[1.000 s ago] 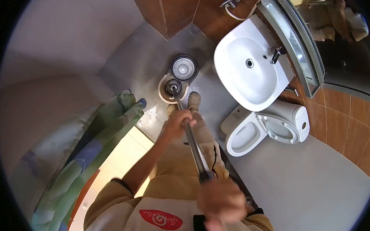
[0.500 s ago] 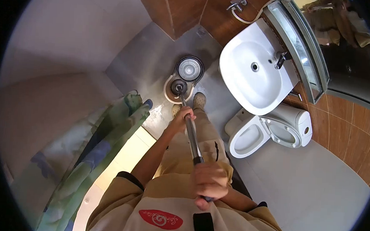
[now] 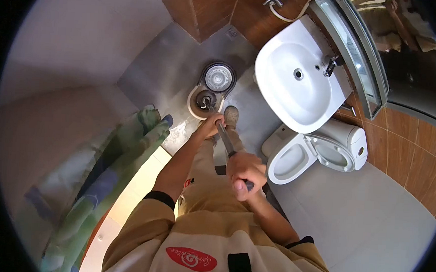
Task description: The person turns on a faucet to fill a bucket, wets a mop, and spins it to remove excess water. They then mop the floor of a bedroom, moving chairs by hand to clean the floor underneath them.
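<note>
A metal mop handle (image 3: 226,140) runs from my body down into the mop bucket (image 3: 191,104) on the grey floor. My left hand (image 3: 210,125) is wrapped round the lower shaft, close above the bucket. Higher up, my right hand (image 3: 247,172) grips the dark end of the handle, whose tip sticks out beside the thumb. The mop head (image 3: 205,101) sits down inside the bucket's near, round compartment; its strands are hard to make out. Beyond it is the round silver spin basket (image 3: 218,78) in its dark rim.
To the right are a white washbasin (image 3: 279,90) on the wall and a toilet (image 3: 288,162) with its lid raised. A patterned curtain (image 3: 123,155) hangs at the left beside a bright doorway. My shoe (image 3: 231,116) stands right by the bucket. A floor drain (image 3: 232,33) lies in the far corner.
Both hands have moved down toward the bucket with the mop handle, the right hand most clearly. The mop head sits lower in the compartment. The view has shifted slightly.
</note>
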Motion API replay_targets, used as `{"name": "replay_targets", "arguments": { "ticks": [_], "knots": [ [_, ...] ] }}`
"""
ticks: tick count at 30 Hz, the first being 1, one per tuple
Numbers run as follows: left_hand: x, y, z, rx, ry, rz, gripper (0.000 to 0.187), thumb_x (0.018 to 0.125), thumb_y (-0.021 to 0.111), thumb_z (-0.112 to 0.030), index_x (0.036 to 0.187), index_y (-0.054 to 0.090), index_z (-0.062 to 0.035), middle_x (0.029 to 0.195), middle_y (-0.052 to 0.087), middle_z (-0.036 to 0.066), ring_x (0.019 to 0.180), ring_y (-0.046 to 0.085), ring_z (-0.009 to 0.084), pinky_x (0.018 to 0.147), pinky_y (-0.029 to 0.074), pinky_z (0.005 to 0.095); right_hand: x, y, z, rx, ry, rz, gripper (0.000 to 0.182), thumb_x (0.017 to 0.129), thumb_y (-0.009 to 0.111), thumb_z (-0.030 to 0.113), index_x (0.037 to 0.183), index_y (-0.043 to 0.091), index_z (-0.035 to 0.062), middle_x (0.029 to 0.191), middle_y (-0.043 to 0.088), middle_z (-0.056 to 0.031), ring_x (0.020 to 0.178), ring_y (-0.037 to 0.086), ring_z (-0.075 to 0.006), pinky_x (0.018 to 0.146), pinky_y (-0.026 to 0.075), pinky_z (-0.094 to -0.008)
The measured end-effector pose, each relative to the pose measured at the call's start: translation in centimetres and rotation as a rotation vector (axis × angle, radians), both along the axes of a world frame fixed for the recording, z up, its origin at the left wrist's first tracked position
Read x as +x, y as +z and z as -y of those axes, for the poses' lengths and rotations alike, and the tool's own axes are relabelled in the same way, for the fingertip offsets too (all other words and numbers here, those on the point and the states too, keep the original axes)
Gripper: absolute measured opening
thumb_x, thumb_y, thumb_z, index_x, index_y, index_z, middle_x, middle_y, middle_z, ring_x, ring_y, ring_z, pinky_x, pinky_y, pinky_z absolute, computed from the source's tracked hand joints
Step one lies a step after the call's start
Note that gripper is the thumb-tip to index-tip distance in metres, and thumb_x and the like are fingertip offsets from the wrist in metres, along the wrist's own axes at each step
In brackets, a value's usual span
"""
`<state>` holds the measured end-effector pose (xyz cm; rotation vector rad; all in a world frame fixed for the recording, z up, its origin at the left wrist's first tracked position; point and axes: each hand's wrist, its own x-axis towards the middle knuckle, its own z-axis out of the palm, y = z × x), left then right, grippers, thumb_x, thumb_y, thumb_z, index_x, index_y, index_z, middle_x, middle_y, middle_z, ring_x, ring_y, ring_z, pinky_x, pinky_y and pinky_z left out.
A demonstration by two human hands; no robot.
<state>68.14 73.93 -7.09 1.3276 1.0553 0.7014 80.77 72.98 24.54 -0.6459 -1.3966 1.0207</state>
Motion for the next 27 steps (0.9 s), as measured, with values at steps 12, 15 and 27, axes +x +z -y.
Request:
{"name": "replay_targets", "arguments": {
  "ticks": [12,15,27],
  "knots": [
    [3.0,16.7,2.9,0.282,0.214,-0.122,0.023,0.074,0.072,-0.011,0.083,0.053,-0.0026,0.077,0.052,0.009,0.074,0.051,0.0235,0.068,0.042,0.0323,6.4,18.7,1.7,-0.012,0.248,-0.096,0.021,0.074,0.053,0.007,0.054,0.048,0.0002,0.049,0.05,-0.0098,0.039,0.049,-0.0223,0.041,0.042,-0.0338],
    [3.6,19.1,3.7,0.288,0.227,-0.147,0.022,0.074,0.071,-0.009,0.081,0.05,-0.0019,0.074,0.05,0.009,0.072,0.05,0.0235,0.065,0.04,0.0332,6.6,21.2,2.6,0.082,0.339,-0.168,0.023,0.078,0.053,0.009,0.057,0.049,-0.0003,0.048,0.05,-0.0095,0.037,0.048,-0.0212,0.037,0.042,-0.0338],
    [3.5,31.6,5.3,0.335,0.143,-0.079,0.021,0.078,0.068,-0.011,0.079,0.049,-0.0018,0.073,0.049,0.011,0.067,0.049,0.0258,0.06,0.039,0.0349,8.0,32.8,5.8,0.251,0.261,-0.21,0.026,0.082,0.061,0.019,0.062,0.047,0.0115,0.039,0.047,0.0003,0.027,0.042,-0.0068,0.029,0.037,-0.0168]
  ]
}}
